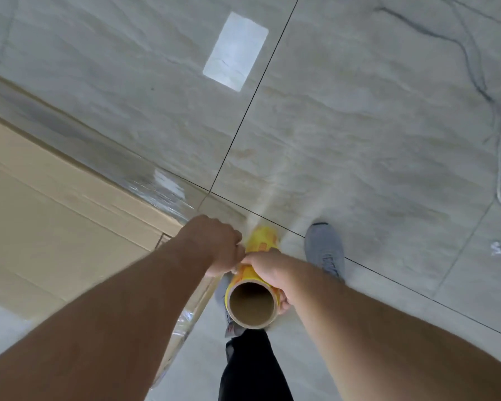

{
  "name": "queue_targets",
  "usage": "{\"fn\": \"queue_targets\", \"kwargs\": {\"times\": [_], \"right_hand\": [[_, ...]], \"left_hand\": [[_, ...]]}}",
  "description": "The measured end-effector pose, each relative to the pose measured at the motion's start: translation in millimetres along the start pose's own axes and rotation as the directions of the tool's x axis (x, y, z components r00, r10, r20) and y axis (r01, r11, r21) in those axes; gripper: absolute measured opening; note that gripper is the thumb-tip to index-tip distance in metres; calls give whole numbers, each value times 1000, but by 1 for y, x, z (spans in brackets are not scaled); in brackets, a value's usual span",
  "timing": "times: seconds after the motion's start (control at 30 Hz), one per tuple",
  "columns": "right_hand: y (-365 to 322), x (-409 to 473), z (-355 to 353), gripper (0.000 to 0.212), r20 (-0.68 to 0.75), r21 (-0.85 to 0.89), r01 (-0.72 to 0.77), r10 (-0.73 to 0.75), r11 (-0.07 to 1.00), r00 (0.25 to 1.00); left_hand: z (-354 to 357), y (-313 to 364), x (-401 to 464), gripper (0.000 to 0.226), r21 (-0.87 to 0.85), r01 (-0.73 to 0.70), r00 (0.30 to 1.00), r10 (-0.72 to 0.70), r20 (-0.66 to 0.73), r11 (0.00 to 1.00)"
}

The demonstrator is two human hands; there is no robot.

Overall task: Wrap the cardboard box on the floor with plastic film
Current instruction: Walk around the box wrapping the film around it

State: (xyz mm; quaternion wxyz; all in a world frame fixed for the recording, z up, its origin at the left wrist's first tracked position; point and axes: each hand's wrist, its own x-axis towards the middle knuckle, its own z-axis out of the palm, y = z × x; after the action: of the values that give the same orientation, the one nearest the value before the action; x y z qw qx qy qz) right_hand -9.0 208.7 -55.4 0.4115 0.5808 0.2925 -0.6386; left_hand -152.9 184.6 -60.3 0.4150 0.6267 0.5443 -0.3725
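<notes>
The cardboard box [55, 215] lies flat on the floor [359, 140] at the left of the view, a broad, low carton whose near corner sits just beside the person's hands, with clear plastic film [156, 183] already glinting along its far edge and again at its near edge below the left forearm. Being stiff and flat-sided it should hold its shape under tension, though its corners could well tear thin film pulled too sharply across them. The film itself looks light, soft and clingy (it wrinkles where it bunches at the corner), so it is best handled by the roll [253, 287] rather than by the sheet. The right hand [272, 270] curls round the yellow roll near its open cardboard core, a sound place to hold since the tube is rigid. The left hand [217, 244] is closed at the roll's side, touching it, apparently pinching the loose film end, though blur leaves that uncertain. A grey shoe [326, 250] stands on the tiles just beyond the roll.
</notes>
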Motion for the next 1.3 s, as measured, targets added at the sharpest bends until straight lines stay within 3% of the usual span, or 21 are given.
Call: {"fn": "queue_targets", "kwargs": {"times": [0.07,0.17,0.23,0.33,0.43,0.53,0.7,0.8,0.87,0.93,1.03,1.17,1.23,1.3], "right_hand": [[20,8,5,89,-35,274,-72,85,959,996],[46,16,10,65,14,554,-84,92,828,996],[53,20,22,53,64,672,-81,51,736,997],[49,21,40,57,71,709,-61,16,703,997],[63,32,40,85,8,615,-2,-4,789,1000],[84,41,22,90,-133,318,67,-25,946,991],[47,-17,11,63,-102,-132,64,-78,989,992],[24,-24,23,48,-85,-183,105,-122,978,989],[30,-5,31,42,3,-161,129,-130,979,991],[48,13,36,36,-66,-44,113,-116,993,991],[81,35,34,56,-110,367,51,-11,929,994],[109,22,36,86,48,695,-70,51,716,998],[118,28,47,76,128,828,-105,-3,551,992],[123,34,60,68,144,887,-102,-59,451,988]], "left_hand": [[0,4,0,35,23,13,1000,-13,14,1000],[2,6,6,43,49,11,999,-13,34,999],[4,7,10,45,70,13,999,-17,49,997],[5,5,15,52,81,21,998,-26,65,997],[7,4,15,55,92,6,998,-11,57,996],[8,4,12,54,117,-24,1000,22,17,993],[15,5,2,41,201,-124,975,157,-160,972],[21,3,-1,28,188,-138,961,177,-211,973],[18,2,1,26,200,-113,964,156,-215,973],[15,6,2,25,200,-95,968,137,-212,975],[15,9,2,25,192,-59,971,101,-217,980],[19,8,6,23,185,-48,969,91,-231,982],[22,5,11,26,164,-51,970,88,-228,985],[25,2,14,31,152,-44,972,77,-221,987]]}}
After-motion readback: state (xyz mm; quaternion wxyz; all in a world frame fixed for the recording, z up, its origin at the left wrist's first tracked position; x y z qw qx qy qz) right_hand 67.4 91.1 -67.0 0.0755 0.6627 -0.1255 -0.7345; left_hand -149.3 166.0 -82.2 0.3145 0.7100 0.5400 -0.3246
